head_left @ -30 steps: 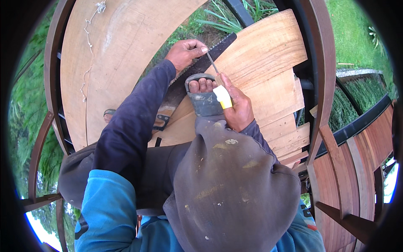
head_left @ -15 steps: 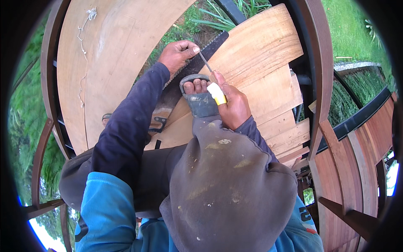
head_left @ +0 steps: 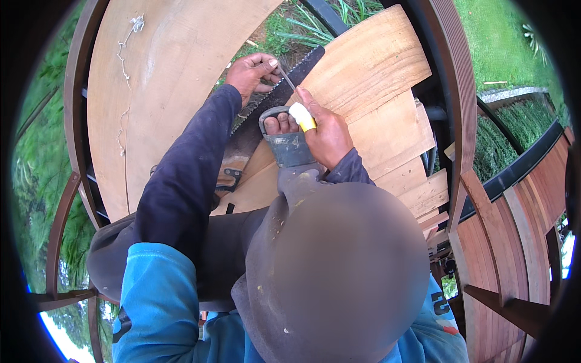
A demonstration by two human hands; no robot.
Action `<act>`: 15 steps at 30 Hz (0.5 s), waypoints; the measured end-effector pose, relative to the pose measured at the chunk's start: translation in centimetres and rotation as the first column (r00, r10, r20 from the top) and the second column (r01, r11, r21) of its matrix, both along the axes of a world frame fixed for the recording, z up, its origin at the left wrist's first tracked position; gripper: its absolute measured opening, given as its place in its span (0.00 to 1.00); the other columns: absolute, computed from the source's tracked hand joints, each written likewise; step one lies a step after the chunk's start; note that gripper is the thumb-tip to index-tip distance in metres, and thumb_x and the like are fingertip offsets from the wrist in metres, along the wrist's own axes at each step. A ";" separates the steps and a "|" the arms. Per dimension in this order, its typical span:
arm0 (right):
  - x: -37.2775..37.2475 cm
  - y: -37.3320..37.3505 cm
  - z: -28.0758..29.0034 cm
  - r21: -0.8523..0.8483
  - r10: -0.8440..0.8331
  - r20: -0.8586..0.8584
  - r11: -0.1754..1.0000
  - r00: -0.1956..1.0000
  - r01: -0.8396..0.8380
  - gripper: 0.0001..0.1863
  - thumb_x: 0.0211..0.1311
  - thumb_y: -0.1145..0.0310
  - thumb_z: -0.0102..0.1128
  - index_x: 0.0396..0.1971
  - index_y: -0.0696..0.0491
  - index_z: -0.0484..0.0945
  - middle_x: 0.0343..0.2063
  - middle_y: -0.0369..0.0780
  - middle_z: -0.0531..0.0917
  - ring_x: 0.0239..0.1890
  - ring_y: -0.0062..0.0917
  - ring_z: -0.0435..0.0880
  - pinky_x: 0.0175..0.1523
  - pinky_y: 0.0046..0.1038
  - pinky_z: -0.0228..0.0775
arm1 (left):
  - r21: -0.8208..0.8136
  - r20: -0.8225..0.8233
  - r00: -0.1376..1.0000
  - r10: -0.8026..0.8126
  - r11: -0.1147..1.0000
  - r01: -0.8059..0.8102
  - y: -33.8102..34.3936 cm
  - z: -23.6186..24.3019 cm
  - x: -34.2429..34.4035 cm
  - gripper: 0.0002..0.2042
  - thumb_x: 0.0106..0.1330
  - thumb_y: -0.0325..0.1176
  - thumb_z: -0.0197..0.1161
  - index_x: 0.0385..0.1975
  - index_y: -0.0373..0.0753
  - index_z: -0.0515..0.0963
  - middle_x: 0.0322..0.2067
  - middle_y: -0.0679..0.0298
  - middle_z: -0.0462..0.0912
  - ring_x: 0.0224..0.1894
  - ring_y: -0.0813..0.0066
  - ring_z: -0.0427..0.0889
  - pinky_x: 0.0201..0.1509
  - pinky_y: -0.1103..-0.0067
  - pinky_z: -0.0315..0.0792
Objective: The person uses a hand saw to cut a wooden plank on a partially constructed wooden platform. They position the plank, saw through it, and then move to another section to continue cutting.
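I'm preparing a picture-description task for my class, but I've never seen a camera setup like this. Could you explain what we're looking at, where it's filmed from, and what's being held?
There is no machine here: these are a person's own bare hands. A wide fisheye camera worn on the head looks down at them, so straight edges bend near the rim, and the picture's left is the person's left.

The left hand pinches one end of a thin metal rod; the right hand grips the other. I can't identify the white and yellow piece at the right hand.

Below lies a handsaw, slanting across wooden boards, beside a sandalled foot. White string lies to the left.
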State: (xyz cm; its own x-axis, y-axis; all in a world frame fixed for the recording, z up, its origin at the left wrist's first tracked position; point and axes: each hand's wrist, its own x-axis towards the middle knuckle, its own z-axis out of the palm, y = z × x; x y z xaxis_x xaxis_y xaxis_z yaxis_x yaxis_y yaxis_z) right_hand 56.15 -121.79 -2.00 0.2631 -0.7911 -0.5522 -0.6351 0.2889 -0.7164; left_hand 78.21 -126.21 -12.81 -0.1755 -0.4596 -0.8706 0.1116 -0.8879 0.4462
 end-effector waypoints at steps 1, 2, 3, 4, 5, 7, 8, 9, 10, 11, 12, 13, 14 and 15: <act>0.3 -0.2 0.1 0.030 0.007 -0.009 1.000 1.000 -0.007 0.38 0.56 0.81 0.57 0.70 0.46 0.71 0.34 0.54 0.85 0.37 0.51 0.86 0.43 0.46 0.77 | -0.006 -0.027 1.000 0.003 1.000 -0.003 0.0 -0.1 0.4 0.10 0.75 0.42 0.63 0.45 0.42 0.81 0.40 0.66 0.85 0.42 0.76 0.84 0.41 0.76 0.81; 0.6 -0.2 0.2 0.070 0.012 -0.021 0.998 1.000 -0.011 0.37 0.57 0.81 0.57 0.70 0.46 0.71 0.35 0.54 0.85 0.37 0.50 0.86 0.44 0.46 0.77 | -0.023 -0.038 0.999 0.017 1.000 -0.017 -0.2 -0.5 0.7 0.11 0.75 0.42 0.63 0.45 0.42 0.80 0.40 0.66 0.84 0.42 0.75 0.84 0.41 0.76 0.81; 0.6 0.0 0.1 0.040 -0.004 0.011 0.999 1.000 0.003 0.37 0.57 0.81 0.57 0.70 0.46 0.71 0.35 0.54 0.85 0.38 0.50 0.86 0.44 0.45 0.77 | -0.024 -0.049 0.998 0.031 0.999 -0.032 -0.1 -0.7 0.9 0.11 0.76 0.42 0.63 0.45 0.42 0.80 0.40 0.66 0.84 0.42 0.75 0.84 0.42 0.75 0.82; 0.7 -0.3 -0.3 0.011 -0.020 0.044 1.000 0.999 0.019 0.36 0.58 0.80 0.57 0.70 0.46 0.71 0.36 0.53 0.86 0.38 0.50 0.86 0.44 0.45 0.77 | -0.025 -0.060 0.997 0.044 0.999 -0.046 0.1 -1.0 0.9 0.11 0.76 0.42 0.62 0.45 0.41 0.79 0.41 0.66 0.84 0.43 0.74 0.85 0.42 0.74 0.82; 1.0 -0.9 -0.9 -0.037 -0.036 0.081 0.999 0.996 0.039 0.36 0.58 0.80 0.57 0.70 0.46 0.72 0.36 0.53 0.86 0.39 0.50 0.86 0.45 0.44 0.77 | -0.051 -0.080 0.996 0.037 0.998 -0.041 -0.6 -1.4 0.9 0.11 0.76 0.42 0.62 0.46 0.40 0.79 0.41 0.66 0.83 0.43 0.72 0.85 0.46 0.72 0.83; 1.1 -0.3 -1.0 -0.010 -0.060 0.094 0.998 0.994 0.061 0.35 0.59 0.80 0.57 0.70 0.47 0.72 0.39 0.54 0.86 0.42 0.50 0.86 0.46 0.43 0.77 | -0.051 -0.079 0.995 0.055 0.997 -0.059 -0.3 -1.2 1.0 0.11 0.76 0.41 0.61 0.46 0.40 0.79 0.41 0.66 0.83 0.44 0.72 0.85 0.49 0.71 0.83; 0.9 0.0 -0.8 0.008 -0.069 0.097 0.998 0.993 0.069 0.34 0.60 0.80 0.57 0.70 0.47 0.72 0.40 0.54 0.86 0.43 0.50 0.86 0.47 0.42 0.77 | -0.046 -0.081 0.994 0.067 0.996 -0.071 0.0 -0.8 0.8 0.11 0.77 0.41 0.61 0.46 0.40 0.79 0.41 0.65 0.83 0.44 0.71 0.85 0.50 0.70 0.83; 0.8 0.3 -0.3 0.004 -0.072 0.115 0.997 0.991 0.072 0.34 0.61 0.79 0.57 0.69 0.47 0.72 0.41 0.54 0.86 0.44 0.49 0.86 0.48 0.41 0.77 | -0.058 -0.056 0.991 0.119 0.991 -0.122 0.2 -0.3 0.5 0.10 0.76 0.40 0.62 0.45 0.39 0.79 0.42 0.65 0.83 0.47 0.71 0.85 0.52 0.68 0.82; 0.6 0.6 0.4 0.000 -0.075 0.134 0.997 0.988 0.076 0.33 0.62 0.79 0.57 0.69 0.48 0.72 0.43 0.54 0.86 0.46 0.49 0.86 0.49 0.40 0.78 | -0.076 -0.059 0.993 0.106 0.991 -0.110 0.4 0.3 0.6 0.10 0.76 0.40 0.62 0.44 0.40 0.80 0.42 0.65 0.84 0.48 0.72 0.85 0.53 0.68 0.82; 0.5 0.8 1.0 -0.001 -0.079 0.151 0.997 0.985 0.080 0.32 0.63 0.79 0.57 0.69 0.49 0.72 0.44 0.54 0.86 0.47 0.48 0.86 0.50 0.39 0.78 | -0.091 -0.063 0.994 0.092 0.991 -0.097 0.7 0.9 0.6 0.10 0.76 0.40 0.62 0.44 0.40 0.80 0.42 0.65 0.84 0.48 0.72 0.85 0.53 0.68 0.82; 0.2 0.8 1.2 -0.010 -0.083 0.187 0.996 0.979 0.087 0.31 0.64 0.78 0.57 0.69 0.50 0.72 0.45 0.54 0.85 0.48 0.48 0.86 0.51 0.38 0.77 | -0.107 -0.066 0.995 0.078 0.991 -0.085 0.9 1.2 0.7 0.10 0.76 0.40 0.63 0.44 0.40 0.81 0.42 0.65 0.84 0.49 0.72 0.85 0.54 0.69 0.81; 0.0 0.7 1.3 -0.019 -0.087 0.223 0.995 0.971 0.093 0.31 0.64 0.78 0.57 0.69 0.51 0.72 0.46 0.54 0.85 0.48 0.48 0.86 0.52 0.38 0.77 | -0.107 -0.058 0.996 0.062 0.992 -0.068 0.9 1.3 0.7 0.10 0.76 0.40 0.63 0.44 0.40 0.81 0.43 0.65 0.85 0.50 0.73 0.84 0.54 0.69 0.81; -0.2 0.5 1.4 -0.031 -0.088 0.260 0.995 0.962 0.099 0.30 0.65 0.77 0.57 0.69 0.51 0.72 0.47 0.55 0.85 0.49 0.47 0.86 0.53 0.37 0.77 | -0.111 -0.050 0.998 0.047 0.992 -0.052 0.7 1.5 0.8 0.10 0.75 0.40 0.63 0.44 0.41 0.82 0.43 0.65 0.85 0.50 0.73 0.84 0.54 0.69 0.80; -0.4 0.7 1.9 -0.027 -0.081 0.232 0.996 0.969 0.090 0.30 0.66 0.77 0.58 0.69 0.52 0.72 0.47 0.55 0.85 0.49 0.47 0.86 0.54 0.37 0.77 | -0.114 -0.042 0.999 0.032 0.993 -0.037 0.5 1.6 0.8 0.10 0.75 0.40 0.64 0.43 0.41 0.82 0.44 0.65 0.86 0.51 0.74 0.84 0.55 0.69 0.80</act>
State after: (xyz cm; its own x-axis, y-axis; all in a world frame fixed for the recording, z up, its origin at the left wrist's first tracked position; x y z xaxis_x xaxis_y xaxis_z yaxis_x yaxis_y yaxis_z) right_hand 55.74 -121.07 -0.14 0.3101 -0.8349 -0.4547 -0.4258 0.3057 -0.8516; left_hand 78.98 -125.74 -11.23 -0.1914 -0.5625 -0.8043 0.1608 -0.8264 0.5397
